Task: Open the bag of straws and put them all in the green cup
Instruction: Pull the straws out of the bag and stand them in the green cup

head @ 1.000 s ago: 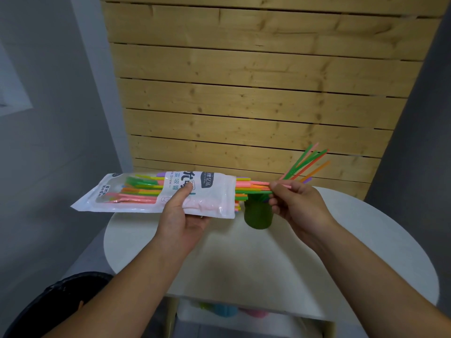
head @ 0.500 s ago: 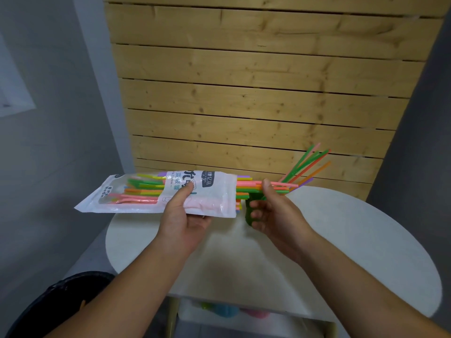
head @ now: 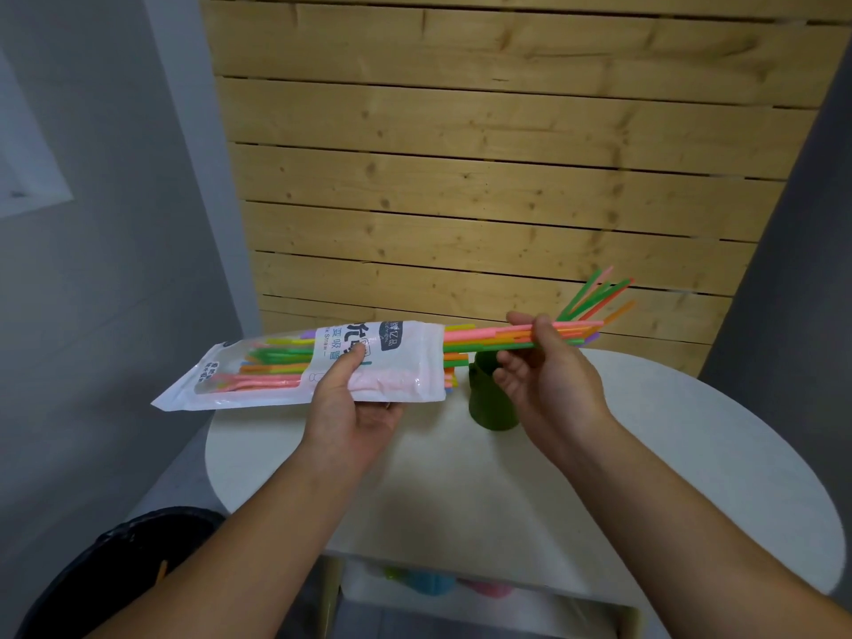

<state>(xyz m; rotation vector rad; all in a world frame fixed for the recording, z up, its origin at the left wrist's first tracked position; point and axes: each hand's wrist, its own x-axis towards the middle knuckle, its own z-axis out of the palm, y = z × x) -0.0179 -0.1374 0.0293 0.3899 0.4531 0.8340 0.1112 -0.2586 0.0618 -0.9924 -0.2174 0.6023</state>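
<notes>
My left hand [head: 352, 408] grips a white plastic straw bag [head: 276, 366], held level above the table's left side, its open end facing right. Coloured straws [head: 488, 336] stick out of that end, and my right hand [head: 548, 366] pinches a bunch of them between thumb and fingers. Behind and below my right hand stands the green cup [head: 484, 398] on the round white table [head: 691, 477]. Several straws [head: 594, 295] lean out of the cup toward the upper right. My hand hides the cup's rim.
A wooden slat wall [head: 484, 154] rises right behind the table. A black bin [head: 120, 564] sits on the floor at lower left. Under the tabletop a shelf holds blue and pink cups [head: 438, 585]. Grey walls close in on both sides.
My right hand went in to the bag's mouth, took hold of a bunch of straws and has drawn them out to the right. The bag has stayed nearly still.
</notes>
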